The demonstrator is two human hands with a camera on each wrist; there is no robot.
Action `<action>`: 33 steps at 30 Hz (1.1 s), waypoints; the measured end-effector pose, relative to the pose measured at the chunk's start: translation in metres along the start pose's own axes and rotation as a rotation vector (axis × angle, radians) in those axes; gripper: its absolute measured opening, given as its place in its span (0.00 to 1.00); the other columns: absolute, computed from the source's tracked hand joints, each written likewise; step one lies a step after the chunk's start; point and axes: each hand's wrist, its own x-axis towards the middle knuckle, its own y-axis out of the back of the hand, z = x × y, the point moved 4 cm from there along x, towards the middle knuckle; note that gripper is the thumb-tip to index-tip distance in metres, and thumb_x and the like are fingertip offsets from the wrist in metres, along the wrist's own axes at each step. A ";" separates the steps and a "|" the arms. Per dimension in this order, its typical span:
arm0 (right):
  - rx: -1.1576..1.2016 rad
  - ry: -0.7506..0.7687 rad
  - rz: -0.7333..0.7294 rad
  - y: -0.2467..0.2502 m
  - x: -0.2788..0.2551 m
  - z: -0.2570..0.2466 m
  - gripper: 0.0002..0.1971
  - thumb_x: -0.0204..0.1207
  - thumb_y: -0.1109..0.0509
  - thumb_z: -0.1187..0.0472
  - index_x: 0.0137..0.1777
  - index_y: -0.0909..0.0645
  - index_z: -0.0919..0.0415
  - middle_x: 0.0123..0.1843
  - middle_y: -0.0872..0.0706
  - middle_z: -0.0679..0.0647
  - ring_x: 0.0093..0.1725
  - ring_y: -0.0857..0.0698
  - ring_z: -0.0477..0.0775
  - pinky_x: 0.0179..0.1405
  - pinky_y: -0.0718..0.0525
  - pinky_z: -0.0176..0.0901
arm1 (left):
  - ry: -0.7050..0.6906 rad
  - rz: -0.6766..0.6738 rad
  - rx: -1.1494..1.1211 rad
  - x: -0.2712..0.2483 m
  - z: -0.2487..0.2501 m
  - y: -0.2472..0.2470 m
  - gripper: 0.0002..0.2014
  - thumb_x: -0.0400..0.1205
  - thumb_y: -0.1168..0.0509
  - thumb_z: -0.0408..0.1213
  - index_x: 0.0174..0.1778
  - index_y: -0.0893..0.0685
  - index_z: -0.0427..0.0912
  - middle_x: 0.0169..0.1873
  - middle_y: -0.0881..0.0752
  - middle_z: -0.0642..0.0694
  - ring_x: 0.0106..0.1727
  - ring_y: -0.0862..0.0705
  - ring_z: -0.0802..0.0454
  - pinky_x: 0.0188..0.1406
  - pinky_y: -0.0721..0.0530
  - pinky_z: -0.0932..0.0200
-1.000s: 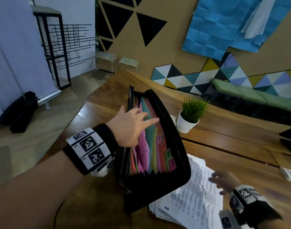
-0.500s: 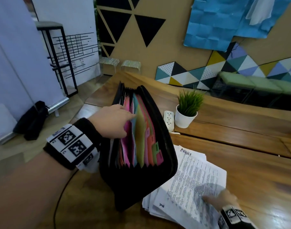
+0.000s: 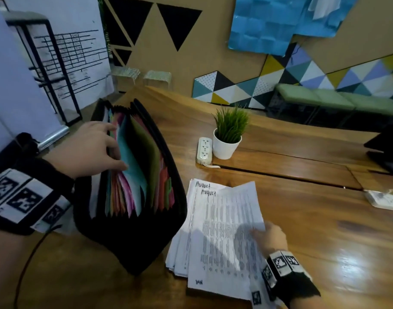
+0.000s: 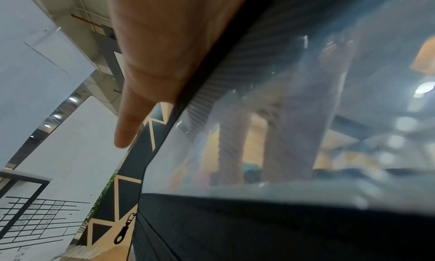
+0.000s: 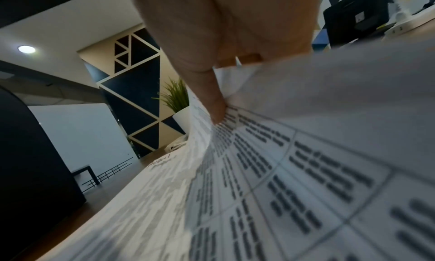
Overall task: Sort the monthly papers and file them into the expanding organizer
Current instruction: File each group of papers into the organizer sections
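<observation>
Wooden table [image 3: 302, 219]: left hand [image 3: 88, 150] grips spread organizer [image 3: 133, 241] dividers; right hand [image 3: 269, 238] pinches top sheet [image 3: 224, 230]. Risk: pocket closing, sheet buckling.

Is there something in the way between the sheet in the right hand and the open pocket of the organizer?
Nothing visible blocks it. The right hand pinches the top sheet beside the organizer. The left hand holds the dividers apart, so a pocket gapes toward the sheet.
</observation>
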 end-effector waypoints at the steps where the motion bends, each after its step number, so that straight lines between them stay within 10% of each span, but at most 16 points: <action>1: -0.053 -0.009 -0.017 -0.007 0.004 0.000 0.22 0.74 0.32 0.45 0.62 0.22 0.60 0.61 0.20 0.60 0.53 0.20 0.57 0.52 0.19 0.46 | 0.002 0.014 -0.026 0.000 0.001 0.001 0.10 0.69 0.24 0.51 0.28 0.16 0.54 0.71 0.25 0.41 0.78 0.39 0.49 0.72 0.43 0.57; 6: -0.272 0.021 -0.045 -0.026 0.011 -0.004 0.19 0.75 0.33 0.50 0.62 0.23 0.60 0.62 0.22 0.57 0.59 0.23 0.57 0.62 0.22 0.47 | 0.032 0.040 0.036 0.004 0.012 0.003 0.05 0.72 0.25 0.48 0.33 0.14 0.59 0.76 0.31 0.40 0.81 0.46 0.48 0.77 0.54 0.59; 10: -0.210 0.061 -0.024 -0.030 0.003 -0.006 0.15 0.77 0.34 0.62 0.62 0.23 0.64 0.63 0.26 0.59 0.60 0.24 0.57 0.66 0.23 0.48 | 0.133 0.035 0.013 0.003 0.010 -0.001 0.12 0.72 0.29 0.57 0.24 0.21 0.71 0.79 0.36 0.43 0.82 0.47 0.42 0.79 0.45 0.35; 14: -0.286 0.142 0.022 -0.030 -0.006 -0.007 0.16 0.78 0.39 0.70 0.65 0.26 0.66 0.65 0.30 0.59 0.64 0.29 0.56 0.71 0.27 0.45 | 0.176 0.124 -0.094 0.001 0.025 0.001 0.08 0.77 0.29 0.46 0.36 0.09 0.50 0.75 0.29 0.36 0.81 0.45 0.45 0.81 0.49 0.40; 22: -0.295 0.233 -0.007 -0.040 -0.013 -0.009 0.08 0.78 0.37 0.61 0.55 0.23 0.60 0.58 0.20 0.54 0.58 0.23 0.53 0.62 0.20 0.44 | 0.286 0.095 -0.076 -0.003 0.026 -0.001 0.11 0.68 0.23 0.51 0.32 0.10 0.47 0.70 0.28 0.31 0.78 0.43 0.39 0.79 0.44 0.37; 25: -0.293 0.231 0.017 -0.035 -0.005 -0.012 0.12 0.79 0.36 0.56 0.57 0.22 0.62 0.63 0.25 0.56 0.63 0.27 0.53 0.67 0.25 0.43 | 0.289 0.054 -0.193 0.000 0.019 -0.002 0.13 0.63 0.19 0.47 0.29 0.15 0.46 0.49 0.14 0.37 0.54 0.19 0.43 0.53 0.19 0.46; 27: -0.302 0.211 -0.021 -0.037 0.001 -0.016 0.16 0.78 0.35 0.52 0.58 0.22 0.62 0.64 0.25 0.56 0.64 0.28 0.55 0.67 0.27 0.45 | 0.274 0.030 -0.204 0.001 0.020 -0.001 0.11 0.64 0.18 0.40 0.29 0.16 0.45 0.34 0.13 0.44 0.36 0.16 0.50 0.38 0.19 0.53; 33: -0.298 0.131 -0.072 -0.038 0.008 -0.024 0.17 0.76 0.31 0.56 0.61 0.23 0.63 0.65 0.27 0.59 0.65 0.29 0.58 0.69 0.26 0.48 | 0.308 -0.002 -0.233 0.001 0.016 0.000 0.08 0.66 0.21 0.31 0.33 0.15 0.41 0.33 0.12 0.42 0.27 0.14 0.50 0.30 0.19 0.59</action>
